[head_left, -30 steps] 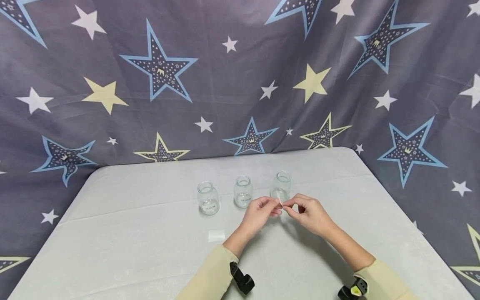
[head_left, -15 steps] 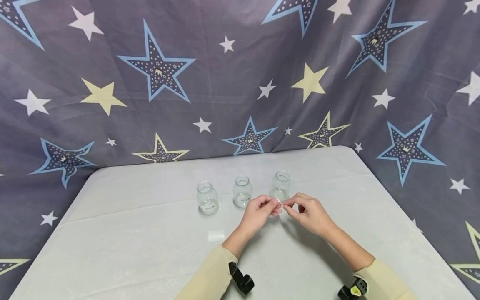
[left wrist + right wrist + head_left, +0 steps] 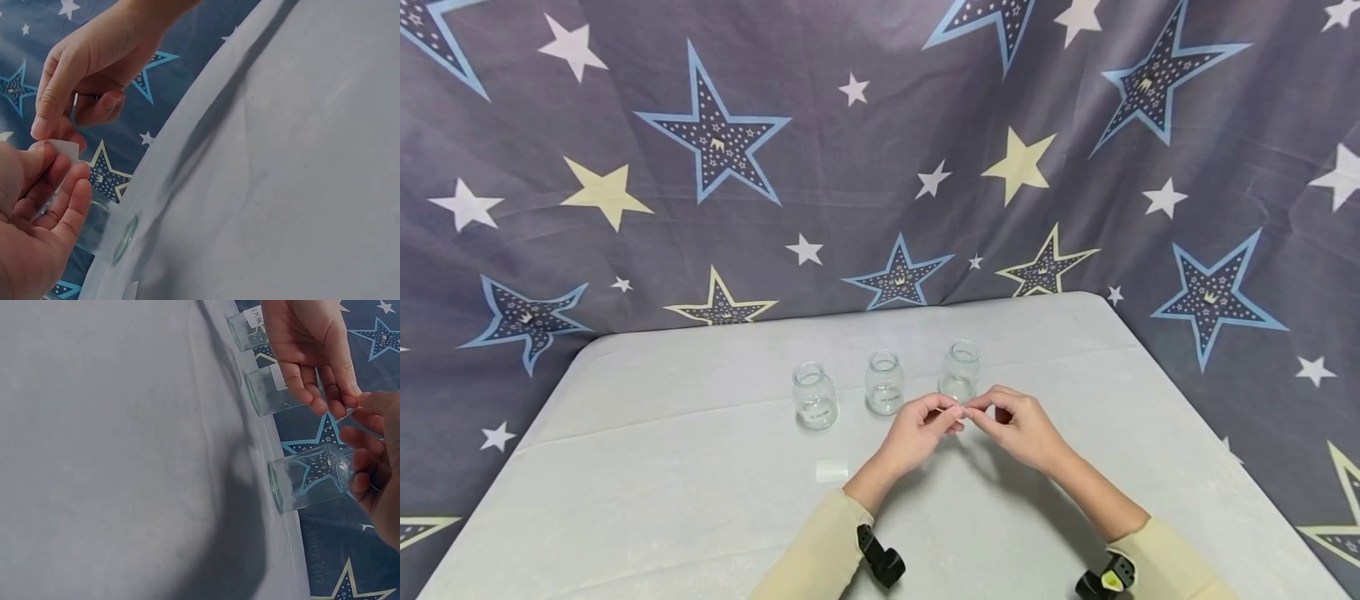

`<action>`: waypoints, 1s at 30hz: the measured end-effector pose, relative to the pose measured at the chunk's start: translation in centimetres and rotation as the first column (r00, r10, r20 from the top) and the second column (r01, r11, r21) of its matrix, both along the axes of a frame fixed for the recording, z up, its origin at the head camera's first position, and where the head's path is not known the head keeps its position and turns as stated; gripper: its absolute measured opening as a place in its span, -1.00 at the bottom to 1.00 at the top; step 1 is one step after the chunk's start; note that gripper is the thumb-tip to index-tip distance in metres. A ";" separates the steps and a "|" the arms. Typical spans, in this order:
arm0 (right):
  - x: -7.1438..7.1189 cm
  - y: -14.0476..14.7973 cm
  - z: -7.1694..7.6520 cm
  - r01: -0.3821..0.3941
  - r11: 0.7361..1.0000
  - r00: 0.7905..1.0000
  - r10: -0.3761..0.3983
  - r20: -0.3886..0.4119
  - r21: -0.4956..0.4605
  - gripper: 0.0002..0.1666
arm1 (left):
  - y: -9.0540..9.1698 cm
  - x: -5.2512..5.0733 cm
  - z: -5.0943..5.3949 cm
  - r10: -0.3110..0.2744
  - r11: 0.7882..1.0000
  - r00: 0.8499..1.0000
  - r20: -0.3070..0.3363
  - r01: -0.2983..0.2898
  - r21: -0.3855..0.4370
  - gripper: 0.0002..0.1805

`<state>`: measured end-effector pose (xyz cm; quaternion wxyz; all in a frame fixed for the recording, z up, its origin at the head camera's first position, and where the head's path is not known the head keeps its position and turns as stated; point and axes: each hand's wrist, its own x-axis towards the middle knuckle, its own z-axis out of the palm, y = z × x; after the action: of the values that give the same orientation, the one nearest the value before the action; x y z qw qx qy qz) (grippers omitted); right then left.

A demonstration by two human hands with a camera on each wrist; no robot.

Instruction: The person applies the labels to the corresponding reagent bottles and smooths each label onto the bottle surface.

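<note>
A small white label (image 3: 65, 150) is between the fingertips of both hands, in front of the rightmost glass jar (image 3: 961, 367). My left hand (image 3: 919, 429) pinches it between thumb and fingers. At its edge, my right hand (image 3: 1018, 425) pinches with thumb and forefinger; the fingertips of both hands nearly meet and cover most of the label. In the right wrist view, that near jar (image 3: 309, 478) shows bare glass. The middle jar (image 3: 884, 379) and left jar (image 3: 814, 392) each carry a white label with dark print.
A white rectangular slip (image 3: 832, 471) lies on the table left of the left forearm. The pale cloth-covered table (image 3: 647, 467) ends at the back against a grey curtain (image 3: 820, 167) printed with stars.
The fingertips shift slightly around the label, and the left thumb has come down closer to the right fingertips. Jars and white slip stay where they were.
</note>
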<state>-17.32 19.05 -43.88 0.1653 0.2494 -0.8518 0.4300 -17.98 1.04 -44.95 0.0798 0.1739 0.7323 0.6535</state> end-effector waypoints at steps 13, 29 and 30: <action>0.1 0.2 0.0 0.046 0.999 0.995 -0.044 0.088 -0.011 -0.91 | 0.0 0.7 0.8 0.015 0.998 1.000 -0.009 -0.015 -0.055 -0.82; 0.1 1.5 1.2 0.186 0.982 0.971 -0.188 0.148 0.025 -0.95 | -0.4 0.0 -0.2 0.038 0.996 0.999 0.013 -0.037 -0.075 -0.84; 0.1 1.7 1.3 0.195 0.980 0.970 -0.198 0.144 0.029 -0.94 | -0.4 -0.1 -0.3 0.038 0.996 0.999 0.011 -0.037 -0.079 -0.83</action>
<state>-17.19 20.75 -42.59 0.1423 0.1329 -0.8853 0.4224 -18.04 0.66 -45.20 0.0788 0.1526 0.7602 0.6266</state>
